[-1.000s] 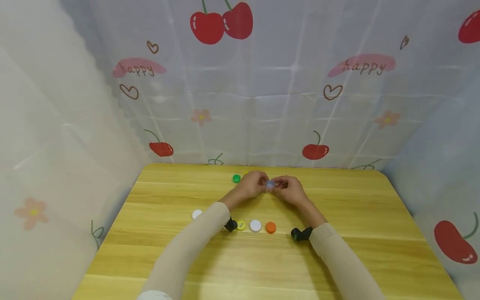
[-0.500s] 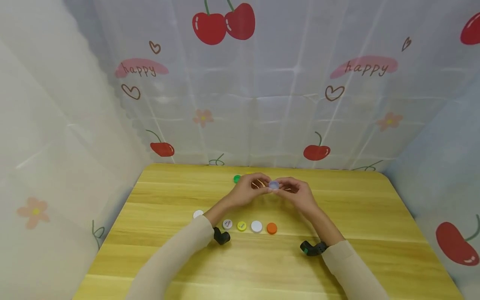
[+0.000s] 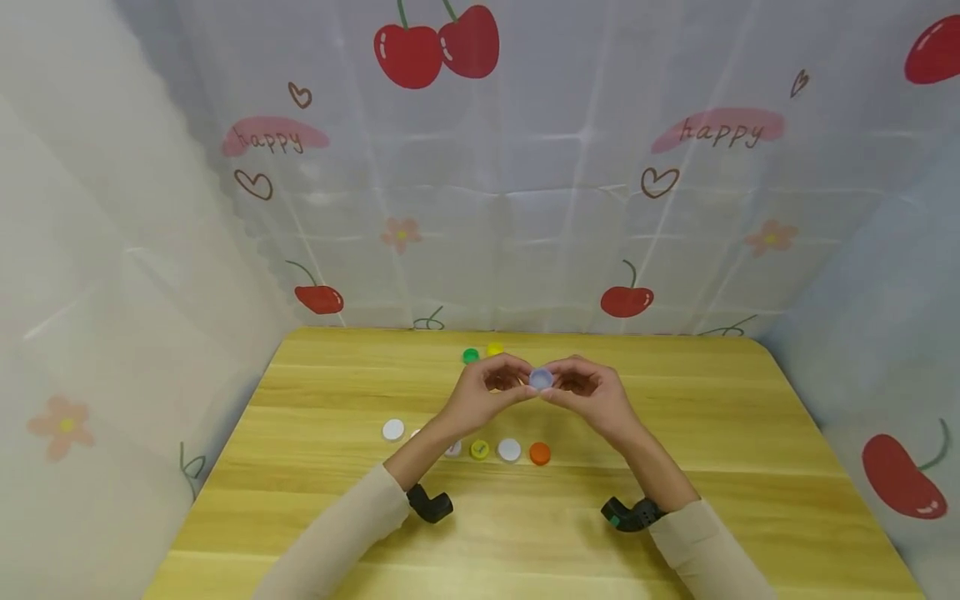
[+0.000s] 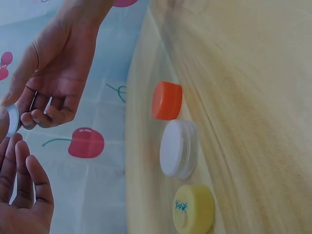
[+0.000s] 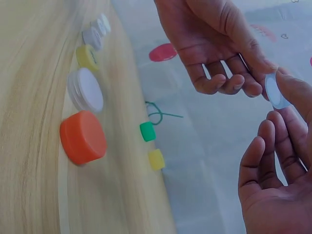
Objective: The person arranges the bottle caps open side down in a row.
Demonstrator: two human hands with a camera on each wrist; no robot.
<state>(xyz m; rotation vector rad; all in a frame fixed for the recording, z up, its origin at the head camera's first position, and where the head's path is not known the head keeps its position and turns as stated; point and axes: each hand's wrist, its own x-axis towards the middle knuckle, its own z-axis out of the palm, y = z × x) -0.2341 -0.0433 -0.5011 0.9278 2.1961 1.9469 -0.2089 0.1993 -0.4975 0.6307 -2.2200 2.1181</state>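
First, at left, we see the slanting left edge of the wooden table [image 3: 750, 417], with a pale printed sheet [image 3: 105, 292] rising beyond it. Between that edge and the outer white cap [image 3: 393, 430] we note a margin of wood grain. The left forearm [image 3: 417, 457], with its black wrist device [image 3: 430, 503], crosses the front row and partly covers the marked white cap [image 3: 453, 451]. Behind, the green cap [image 3: 470, 356] sits just inside the far edge. We see the left hand [image 3: 477, 400] forming a narrow loop, its thumb and fingertips pinching the left rim of the translucent cap [image 3: 541, 380]; its other fingers are loosely curved. Below it lies the marked yellow cap [image 3: 480, 450]; the far yellow cap [image 3: 495, 349] is near the green one. Next in the front row we find the ribbed white cap [image 3: 509, 451], then the orange cap [image 3: 540, 453], each apart from its neighbour. The translucent cap is held above the table, between the two hands. At right, the right hand [image 3: 607, 402] pinches its other side in a similar loop. Past the right wrist device [image 3: 633, 514], a broad width of wood extends to the right edge.
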